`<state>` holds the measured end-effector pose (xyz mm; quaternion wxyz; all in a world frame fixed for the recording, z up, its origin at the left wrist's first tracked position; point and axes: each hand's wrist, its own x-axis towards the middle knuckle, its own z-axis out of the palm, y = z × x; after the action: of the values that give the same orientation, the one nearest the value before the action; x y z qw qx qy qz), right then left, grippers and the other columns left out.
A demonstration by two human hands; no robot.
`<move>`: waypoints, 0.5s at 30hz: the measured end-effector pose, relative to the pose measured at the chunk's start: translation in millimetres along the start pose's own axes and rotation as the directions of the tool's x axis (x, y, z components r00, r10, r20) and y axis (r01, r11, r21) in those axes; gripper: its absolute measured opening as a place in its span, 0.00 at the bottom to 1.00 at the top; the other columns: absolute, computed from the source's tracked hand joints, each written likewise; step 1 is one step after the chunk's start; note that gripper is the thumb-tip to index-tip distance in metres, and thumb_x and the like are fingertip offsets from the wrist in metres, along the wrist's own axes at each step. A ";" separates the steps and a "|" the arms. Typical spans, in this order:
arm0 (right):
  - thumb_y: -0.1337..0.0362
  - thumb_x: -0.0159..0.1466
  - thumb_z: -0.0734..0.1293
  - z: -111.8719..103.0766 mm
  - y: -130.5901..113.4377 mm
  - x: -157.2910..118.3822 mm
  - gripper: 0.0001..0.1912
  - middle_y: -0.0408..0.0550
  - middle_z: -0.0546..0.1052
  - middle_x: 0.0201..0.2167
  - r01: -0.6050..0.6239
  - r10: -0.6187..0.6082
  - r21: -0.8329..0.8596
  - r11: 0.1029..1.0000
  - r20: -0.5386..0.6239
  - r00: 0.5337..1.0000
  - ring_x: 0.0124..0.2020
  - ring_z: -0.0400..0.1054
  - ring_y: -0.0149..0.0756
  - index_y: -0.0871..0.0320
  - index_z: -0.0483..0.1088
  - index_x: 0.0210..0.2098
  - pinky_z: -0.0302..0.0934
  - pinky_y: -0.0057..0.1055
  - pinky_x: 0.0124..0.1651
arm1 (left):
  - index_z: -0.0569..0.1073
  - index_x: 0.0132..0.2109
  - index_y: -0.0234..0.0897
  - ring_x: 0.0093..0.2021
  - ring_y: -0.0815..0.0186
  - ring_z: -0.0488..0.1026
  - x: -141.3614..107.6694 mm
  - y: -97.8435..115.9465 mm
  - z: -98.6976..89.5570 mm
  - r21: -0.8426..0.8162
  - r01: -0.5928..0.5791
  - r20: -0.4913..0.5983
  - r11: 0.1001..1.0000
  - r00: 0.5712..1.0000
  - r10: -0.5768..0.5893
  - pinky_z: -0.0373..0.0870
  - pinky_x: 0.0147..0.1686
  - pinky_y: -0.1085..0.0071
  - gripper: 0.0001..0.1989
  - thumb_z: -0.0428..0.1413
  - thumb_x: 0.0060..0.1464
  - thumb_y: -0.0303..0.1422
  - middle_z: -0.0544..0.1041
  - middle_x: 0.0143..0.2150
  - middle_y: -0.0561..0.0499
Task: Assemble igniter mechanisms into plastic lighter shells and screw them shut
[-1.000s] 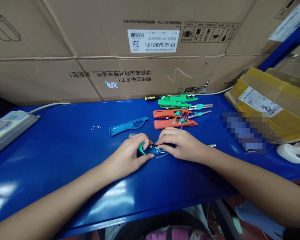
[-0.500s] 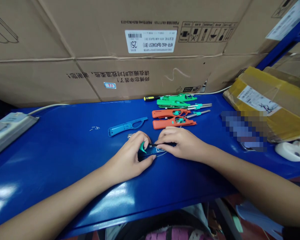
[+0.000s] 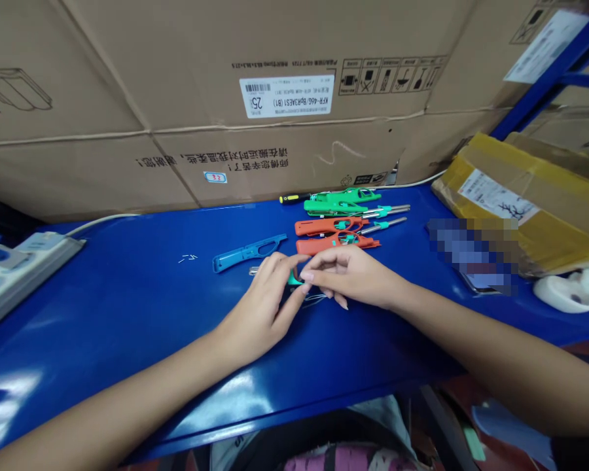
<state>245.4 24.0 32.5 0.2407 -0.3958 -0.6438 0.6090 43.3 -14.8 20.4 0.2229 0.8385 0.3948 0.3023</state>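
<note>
One power strip (image 3: 27,271) sits on the blue steel bench (image 3: 127,307), well left of the blue plastic lighter shell (image 3: 245,254), with a white cable (image 3: 98,214) running behind it. That empty shell lies with its long axis slanting, narrow end down-left and trigger loop up-right. A small metal part (image 3: 252,271) lies just below it.

Just right of the shell, the left hand (image 3: 262,307) curls narrowly around a small teal plastic piece (image 3: 294,280), whose tip points right. The right hand (image 3: 351,278) comes in from the other side, fingers nearly closed, with its fingertips (image 3: 307,277) touching or just beside that tip; whether it grips, I cannot tell. Thin wire (image 3: 315,299) shows beneath them. The bench's front edge runs below both forearms, with a long stretch of bench between the left hand and the power strip.

Farther right of the shell lie a yellow-handled screwdriver (image 3: 294,198), two green lighter bodies (image 3: 341,203) and two orange ones (image 3: 331,235), their metal nozzles pointing right. Beyond are a pixelated patch (image 3: 471,255), a yellow-taped parcel (image 3: 491,203) and a white object (image 3: 564,294).

Behind the shell, a cardboard carton (image 3: 285,150) carries an upside-down label (image 3: 285,95) reading "KFR-46G/BpR3AES1 (B1)" and "25".
</note>
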 end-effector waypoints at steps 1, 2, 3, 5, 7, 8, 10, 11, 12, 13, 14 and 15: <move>0.51 0.59 0.73 -0.4 -0.9 -0.1 0.18 0.35 0.69 0.18 -0.020 0.019 0.019 1.000 0.012 1.000 0.13 0.60 0.23 0.61 0.75 0.35 0.57 0.22 0.14 | 0.64 0.62 0.36 0.50 0.62 0.68 1.3 -0.5 1.4 0.017 -0.040 -0.014 0.999 0.999 0.040 0.68 0.52 0.64 0.17 0.51 0.69 0.30 0.69 0.48 0.46; 0.51 0.57 0.75 -0.8 -2.0 -0.2 0.19 0.36 0.70 0.18 -0.026 0.025 0.041 0.999 0.019 1.000 0.14 0.61 0.23 0.62 0.75 0.35 0.58 0.22 0.14 | 0.64 0.62 0.37 0.49 0.63 0.69 2.9 -1.1 2.5 0.032 -0.083 -0.028 0.996 0.996 0.084 0.69 0.51 0.66 0.17 0.51 0.68 0.29 0.69 0.47 0.46; 0.52 0.55 0.77 -1.3 -3.0 -0.4 0.19 0.36 0.70 0.18 -0.028 0.026 0.065 0.998 0.023 0.999 0.15 0.62 0.23 0.62 0.75 0.35 0.59 0.21 0.14 | 0.65 0.62 0.38 0.48 0.64 0.70 4.7 -1.6 3.3 0.047 -0.125 -0.042 0.991 0.991 0.127 0.70 0.50 0.68 0.18 0.52 0.67 0.27 0.70 0.47 0.47; 0.54 0.51 0.80 -3.4 -4.7 -1.0 0.20 0.36 0.71 0.19 -0.032 0.030 0.110 0.993 0.018 0.999 0.16 0.63 0.23 0.62 0.74 0.34 0.61 0.20 0.14 | 0.65 0.63 0.38 0.47 0.66 0.73 9.0 -2.2 3.8 0.088 -0.200 -0.065 0.976 0.976 0.206 0.72 0.48 0.70 0.20 0.53 0.66 0.25 0.72 0.47 0.47; 0.57 0.49 0.81 -7.1 -5.1 -1.3 0.21 0.36 0.72 0.19 -0.042 0.042 0.132 0.990 -0.001 0.999 0.18 0.64 0.24 0.62 0.73 0.34 0.62 0.20 0.14 | 0.65 0.63 0.37 0.47 0.67 0.74 13.7 -1.9 3.2 0.129 -0.237 -0.075 0.963 0.966 0.248 0.73 0.48 0.72 0.21 0.55 0.66 0.26 0.74 0.48 0.47; 0.58 0.49 0.81 -9.6 -4.7 -1.3 0.20 0.36 0.72 0.19 -0.043 0.046 0.136 0.990 -0.018 0.999 0.18 0.64 0.24 0.62 0.73 0.35 0.63 0.20 0.15 | 0.65 0.64 0.36 0.48 0.66 0.75 15.8 -1.4 2.7 0.141 -0.239 -0.078 0.961 0.965 0.251 0.73 0.48 0.72 0.22 0.56 0.65 0.27 0.75 0.49 0.46; 0.62 0.51 0.80 -15.1 -3.4 -1.1 0.18 0.37 0.72 0.19 -0.042 0.049 0.128 0.991 -0.056 0.997 0.18 0.65 0.24 0.62 0.73 0.36 0.63 0.20 0.15 | 0.66 0.64 0.35 0.48 0.65 0.76 18.6 -0.4 1.1 0.139 -0.210 -0.088 0.968 0.971 0.223 0.74 0.49 0.71 0.23 0.58 0.64 0.29 0.76 0.49 0.46; 0.63 0.52 0.79 -17.7 -2.7 -1.0 0.17 0.37 0.72 0.19 -0.045 0.053 0.114 0.992 -0.070 0.996 0.18 0.65 0.24 0.63 0.74 0.37 0.64 0.20 0.16 | 0.66 0.64 0.35 0.47 0.65 0.76 18.9 0.1 0.1 0.131 -0.181 -0.096 0.975 0.976 0.194 0.74 0.49 0.70 0.24 0.59 0.63 0.29 0.77 0.49 0.46; 0.64 0.54 0.78 -20.0 -2.1 -1.0 0.16 0.37 0.72 0.19 -0.052 0.060 0.095 0.994 -0.079 0.995 0.18 0.65 0.24 0.63 0.74 0.38 0.64 0.20 0.16 | 0.66 0.64 0.35 0.47 0.65 0.76 18.3 0.5 -1.2 0.126 -0.146 -0.104 0.981 0.982 0.159 0.75 0.50 0.69 0.24 0.60 0.62 0.30 0.76 0.51 0.45; 0.65 0.56 0.76 -21.9 -1.5 -1.0 0.14 0.37 0.72 0.19 -0.063 0.069 0.071 0.995 -0.078 0.995 0.18 0.65 0.24 0.63 0.74 0.40 0.64 0.20 0.16 | 0.67 0.63 0.36 0.48 0.64 0.76 16.7 0.6 -2.7 0.124 -0.110 -0.110 0.986 0.986 0.124 0.75 0.51 0.67 0.25 0.61 0.61 0.31 0.76 0.52 0.44; 0.66 0.58 0.75 -23.2 -1.1 -1.0 0.13 0.37 0.72 0.20 -0.074 0.077 0.045 0.996 -0.068 0.995 0.19 0.65 0.24 0.63 0.74 0.42 0.63 0.20 0.16 | 0.67 0.63 0.36 0.50 0.62 0.76 14.3 0.4 -4.5 0.126 -0.082 -0.109 0.989 0.989 0.095 0.74 0.52 0.65 0.25 0.61 0.61 0.32 0.75 0.54 0.44; 0.67 0.60 0.73 -23.9 -0.6 -1.1 0.13 0.37 0.72 0.21 -0.080 0.081 0.019 0.997 -0.051 0.995 0.18 0.65 0.24 0.63 0.74 0.44 0.63 0.20 0.16 | 0.69 0.61 0.36 0.52 0.60 0.75 11.3 -0.2 -6.5 0.131 -0.063 -0.096 0.989 0.992 0.076 0.73 0.54 0.62 0.24 0.62 0.60 0.33 0.74 0.55 0.43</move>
<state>264.8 37.3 36.7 0.2358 -0.4350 -0.6156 0.6134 44.5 -4.8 28.7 0.1379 0.8480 0.3945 0.3261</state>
